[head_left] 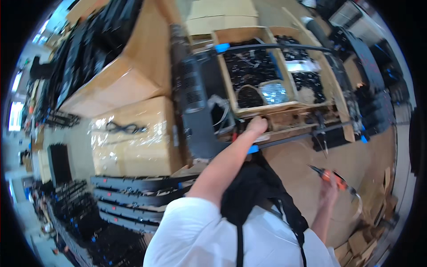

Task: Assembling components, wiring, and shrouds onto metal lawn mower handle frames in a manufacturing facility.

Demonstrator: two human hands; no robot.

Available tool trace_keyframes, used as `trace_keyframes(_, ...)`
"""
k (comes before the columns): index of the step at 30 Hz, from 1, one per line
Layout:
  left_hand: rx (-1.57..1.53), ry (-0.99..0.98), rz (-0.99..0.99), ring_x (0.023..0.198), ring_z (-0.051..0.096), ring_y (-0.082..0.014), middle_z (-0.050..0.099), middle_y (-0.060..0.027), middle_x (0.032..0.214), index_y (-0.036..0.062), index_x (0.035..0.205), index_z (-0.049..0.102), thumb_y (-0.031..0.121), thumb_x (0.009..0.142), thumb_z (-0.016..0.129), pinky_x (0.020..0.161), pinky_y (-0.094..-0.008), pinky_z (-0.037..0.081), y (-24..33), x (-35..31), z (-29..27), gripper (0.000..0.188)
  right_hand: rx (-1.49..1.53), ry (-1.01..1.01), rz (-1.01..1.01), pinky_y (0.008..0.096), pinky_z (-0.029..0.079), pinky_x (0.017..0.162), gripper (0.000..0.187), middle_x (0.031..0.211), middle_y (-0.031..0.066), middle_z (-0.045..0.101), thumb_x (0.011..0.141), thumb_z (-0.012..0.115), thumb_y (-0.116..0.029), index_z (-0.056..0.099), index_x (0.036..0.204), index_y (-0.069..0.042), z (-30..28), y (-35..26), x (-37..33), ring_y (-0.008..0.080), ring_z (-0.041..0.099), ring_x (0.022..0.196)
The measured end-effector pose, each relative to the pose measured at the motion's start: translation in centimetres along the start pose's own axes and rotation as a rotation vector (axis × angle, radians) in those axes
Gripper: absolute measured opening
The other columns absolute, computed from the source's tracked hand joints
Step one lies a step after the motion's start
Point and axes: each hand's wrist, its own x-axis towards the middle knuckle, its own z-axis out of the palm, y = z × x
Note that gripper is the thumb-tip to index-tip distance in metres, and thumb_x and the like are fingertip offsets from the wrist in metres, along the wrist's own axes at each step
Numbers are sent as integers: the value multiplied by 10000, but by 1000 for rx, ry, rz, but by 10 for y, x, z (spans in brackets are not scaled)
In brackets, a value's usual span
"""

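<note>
My right hand (328, 190) grips an orange corded electric screwdriver (339, 181), held low at the right with its dark tip pointing left and up. My left arm stretches forward, and my left hand (258, 126) is over the narrow tray (289, 130) along the near side of a cardboard parts box (284, 107). Its fingers look curled; what is in them is hidden. Inside the box lie many small black parts (249, 66) and a clear plastic bag (273, 92). A large black plastic frame (195, 120) surrounds the box.
At left stands a taped carton (133, 147) with a coiled black cable (124, 128) on top. Behind it, black panels fill a tall open carton (120, 82). Long black panels (133, 200) are stacked at the lower left. Torn cardboard (360, 242) lies at the lower right.
</note>
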Motion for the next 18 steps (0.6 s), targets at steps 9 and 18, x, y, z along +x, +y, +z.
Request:
trace_keyframes(9,648,-38,100,959,754,-395,770,-225,971,26,1035,773,573,1068,433,855,-508,595,67,-146,-26,645,173,59,386,424,563,990,397,1178,30,671,961,779,-249,598,1304,-168,63,217,212,208,682,1061)
trace_keyframes(18,636,53,-189,861,780,-342,777,-191,847,41,884,810,632,1051,435,811,-463,616,77,-137,-23,720,-760,-1105,792,245,532,593,318,781,82,725,977,598,-324,711,883,-42,126,153,163,151,669,658)
